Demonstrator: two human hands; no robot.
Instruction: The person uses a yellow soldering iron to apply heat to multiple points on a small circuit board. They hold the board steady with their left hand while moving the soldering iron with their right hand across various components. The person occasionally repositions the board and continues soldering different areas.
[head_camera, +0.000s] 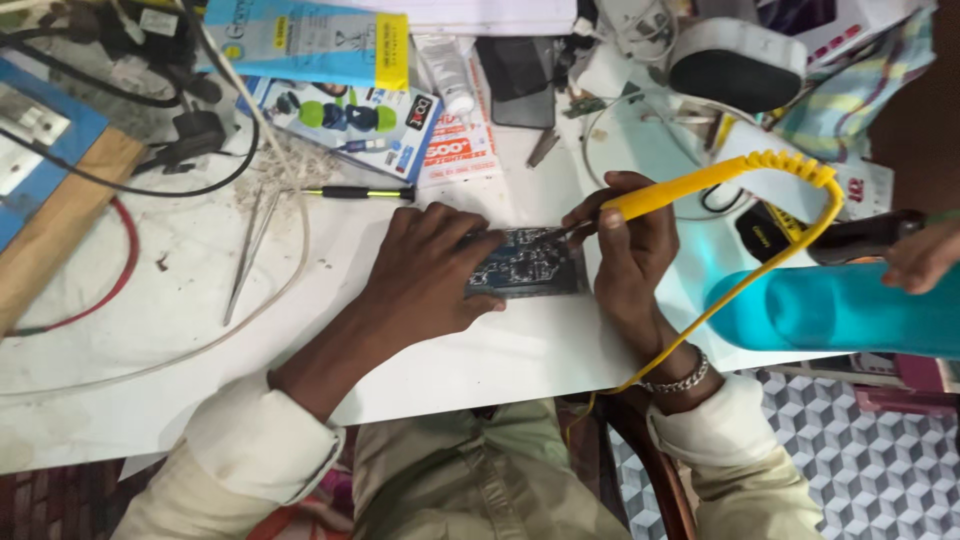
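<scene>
A blue circuit board (530, 265) lies flat on the white table (150, 330) near its front edge. My left hand (430, 275) rests on the board's left end, fingers curled over it, pressing it down. My right hand (625, 250) grips a yellow-handled soldering iron (660, 195) like a pen. Its thin tip touches the board's upper right part. The iron's yellow cord (790, 165) coils up to the right, then loops down past my right wrist, which wears a metal bracelet (680, 380).
A teal bottle (840, 310) lies at the right, with another person's hand (925, 255) just above it. Metal tweezers (245, 255), a black-and-yellow screwdriver (360, 192), a white cable and black wires sit to the left. Boxes, a phone and clutter fill the back.
</scene>
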